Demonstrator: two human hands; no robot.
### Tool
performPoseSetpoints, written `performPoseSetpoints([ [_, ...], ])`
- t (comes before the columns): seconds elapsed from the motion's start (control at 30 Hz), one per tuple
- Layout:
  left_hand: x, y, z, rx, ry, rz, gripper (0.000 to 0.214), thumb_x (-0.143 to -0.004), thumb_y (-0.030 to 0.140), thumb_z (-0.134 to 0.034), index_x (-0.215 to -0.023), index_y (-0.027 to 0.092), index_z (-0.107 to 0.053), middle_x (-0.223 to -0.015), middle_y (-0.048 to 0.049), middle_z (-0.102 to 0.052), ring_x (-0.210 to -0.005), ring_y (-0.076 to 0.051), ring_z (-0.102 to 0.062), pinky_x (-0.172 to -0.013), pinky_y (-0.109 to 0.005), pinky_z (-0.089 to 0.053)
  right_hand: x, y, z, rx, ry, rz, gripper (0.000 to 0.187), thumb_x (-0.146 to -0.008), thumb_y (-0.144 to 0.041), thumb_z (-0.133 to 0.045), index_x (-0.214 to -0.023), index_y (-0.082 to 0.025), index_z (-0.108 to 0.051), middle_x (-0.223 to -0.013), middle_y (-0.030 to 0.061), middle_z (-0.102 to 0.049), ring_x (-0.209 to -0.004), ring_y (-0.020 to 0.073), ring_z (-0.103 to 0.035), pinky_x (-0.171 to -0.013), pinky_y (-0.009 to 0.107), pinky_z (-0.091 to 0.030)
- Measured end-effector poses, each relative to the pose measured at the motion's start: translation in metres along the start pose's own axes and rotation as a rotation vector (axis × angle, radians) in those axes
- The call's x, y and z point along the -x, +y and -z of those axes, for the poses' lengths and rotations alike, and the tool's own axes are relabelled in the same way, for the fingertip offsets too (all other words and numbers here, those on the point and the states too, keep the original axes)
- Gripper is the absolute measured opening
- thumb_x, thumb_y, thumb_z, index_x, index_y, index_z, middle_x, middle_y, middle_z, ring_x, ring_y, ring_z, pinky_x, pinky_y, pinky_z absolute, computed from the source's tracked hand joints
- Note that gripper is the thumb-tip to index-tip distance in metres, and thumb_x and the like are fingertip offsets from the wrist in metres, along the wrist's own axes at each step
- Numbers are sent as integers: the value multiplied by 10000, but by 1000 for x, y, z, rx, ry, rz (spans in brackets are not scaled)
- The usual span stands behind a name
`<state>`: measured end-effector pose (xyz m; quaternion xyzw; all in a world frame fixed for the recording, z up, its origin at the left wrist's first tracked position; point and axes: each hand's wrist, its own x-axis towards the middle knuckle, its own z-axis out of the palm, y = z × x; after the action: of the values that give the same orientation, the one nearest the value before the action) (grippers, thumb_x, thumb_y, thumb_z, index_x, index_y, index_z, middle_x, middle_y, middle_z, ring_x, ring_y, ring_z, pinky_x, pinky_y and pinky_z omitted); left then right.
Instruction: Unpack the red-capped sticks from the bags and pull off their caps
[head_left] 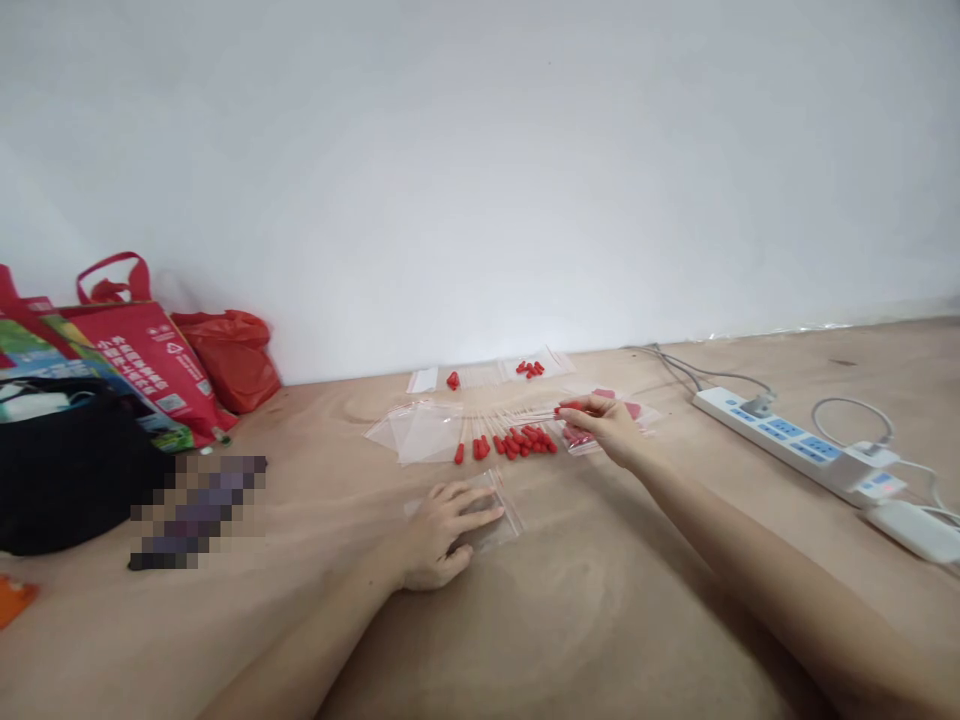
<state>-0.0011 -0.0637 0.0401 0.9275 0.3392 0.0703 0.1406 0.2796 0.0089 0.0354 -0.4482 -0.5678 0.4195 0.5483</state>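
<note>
My right hand (600,425) is above the right end of the row of red-tipped sticks (517,442), thumb and forefinger pinching one stick (557,411) by its red end, with the thin shaft pointing out to the left. The other sticks lie on the table (585,620), red ends towards me and pale shafts running towards the wall (480,180); a few at the left end are set slightly apart, while the rest crowd together.

My left hand (442,535) rests on my side of the row, palm down and fingers loosely spread over a small clear bag (506,510). Part of that bag is hidden under my hand, so I can't tell whether anything is inside it.

Just left of the row is a fan of clear bags (427,432). Just right of it, partly behind my right hand, are bags with red showing through (577,437). Beyond the row, near the wall, more clear bags (484,375) lie with two little groups of red ends.

Well to the right of the row sits a white power strip (784,440) with plugs in it. Well to the left are a red plastic bag (232,360), a printed shopping bag (154,365) and a black bag (71,470).
</note>
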Motion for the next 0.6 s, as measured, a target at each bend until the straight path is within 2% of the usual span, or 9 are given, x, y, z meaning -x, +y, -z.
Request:
performPoseSetpoints([
  [0.1,-9,2,-1,-12,8,-20,715,-586,107,-495,-1241,380,-405,-1340,48,-387,-1068,-278,-424,-933,-516,-301,-8,2,-31,275,62,243,237,-665,-329,-633,-816,-146,-640,-753,53,-638,-664,149,-575,-645,292,-469],
  [0.17,-13,0,-4,-10,15,-26,686,-607,132,-506,-1240,378,-407,-1329,52,-402,-1023,-262,-433,-925,-498,-311,-11,5,-54,477,14,449,174,-732,-239,-556,-863,-157,-635,-847,68,-625,-771,156,-573,-725,288,-456],
  [0.23,-15,-3,-9,-6,65,10,569,-674,168,-497,-1208,363,-455,-1307,43,-432,-1009,-245,-435,-915,-470,-327,-12,10,-73,659,-45,576,192,-780,-177,-478,-907,-156,-622,-930,89,-598,-842,157,-556,-761,275,-440],
  [0.33,-13,-9,-16,10,292,178,315,-776,251,-455,-1063,274,-583,-1180,-19,-535,-1012,-225,-452,-904,-420,-350,-13,16,-92,972,-167,629,205,-812,-135,-423,-897,-160,-608,-958,99,-566,-864,166,-523,-769,278,-417],
  [0.43,-10,-16,-18,33,464,379,225,-745,278,-511,-937,206,-603,-1018,-55,-588,-969,-220,-495,-856,-378,-387,-14,19,-102,1112,-246,624,185,-825,-131,-420,-829,-149,-604,-897,99,-554,-818,166,-503,-748,277,-402],
  [0.5,-7,-20,-16,79,469,483,278,-698,269,-556,-965,194,-573,-977,-55,-594,-914,-212,-529,-789,-343,-414,-14,21,-105,1123,-269,626,165,-826,-149,-442,-796,-142,-604,-865,95,-549,-807,171,-495,-732,276,-395],
  [0.6,-4,-23,-11,186,367,652,369,-659,319,-585,-996,175,-542,-817,-27,-607,-742,-180,-567,-632,-276,-418,-12,22,-108,1140,-292,633,156,-826,-199,-468,-793,-135,-607,-861,98,-545,-829,187,-485,-737,287,-382],
])
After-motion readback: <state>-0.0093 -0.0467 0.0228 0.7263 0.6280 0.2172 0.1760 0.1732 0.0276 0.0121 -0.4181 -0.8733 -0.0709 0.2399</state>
